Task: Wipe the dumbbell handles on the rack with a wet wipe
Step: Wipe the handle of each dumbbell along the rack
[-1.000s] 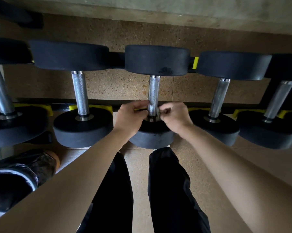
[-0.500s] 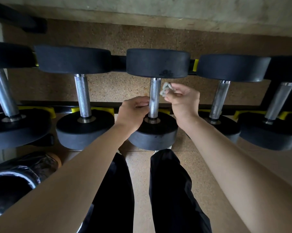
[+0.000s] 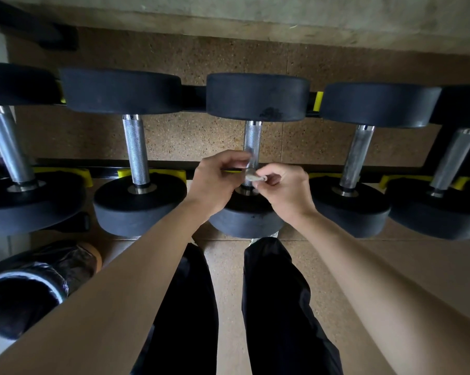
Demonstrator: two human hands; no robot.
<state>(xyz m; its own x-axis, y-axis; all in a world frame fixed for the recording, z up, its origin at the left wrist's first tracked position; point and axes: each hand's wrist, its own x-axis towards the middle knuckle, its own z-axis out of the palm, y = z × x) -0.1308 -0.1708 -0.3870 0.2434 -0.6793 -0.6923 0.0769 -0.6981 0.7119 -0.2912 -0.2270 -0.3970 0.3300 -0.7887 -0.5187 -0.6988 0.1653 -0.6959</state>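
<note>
Several black dumbbells with knurled steel handles lie across a black rack with yellow cradles (image 3: 319,100). The middle dumbbell's handle (image 3: 252,139) runs away from me between its two round heads. Both hands meet at the near end of that handle. My right hand (image 3: 284,189) pinches a small crumpled grey wet wipe (image 3: 252,176) against the handle's lower part. My left hand (image 3: 217,180) has its fingers curled at the handle's left side, touching the wipe's other end; its grip is partly hidden.
More dumbbells flank the middle one, with handles at left (image 3: 136,152) and right (image 3: 356,155). A bin lined with a black bag (image 3: 25,290) stands on the floor at lower left. My legs in black trousers stand just before the rack. A wall rises behind.
My right hand, which had lifted the wipe up beside the handle's far part, has come back down to the handle's near end, next to my left hand.
</note>
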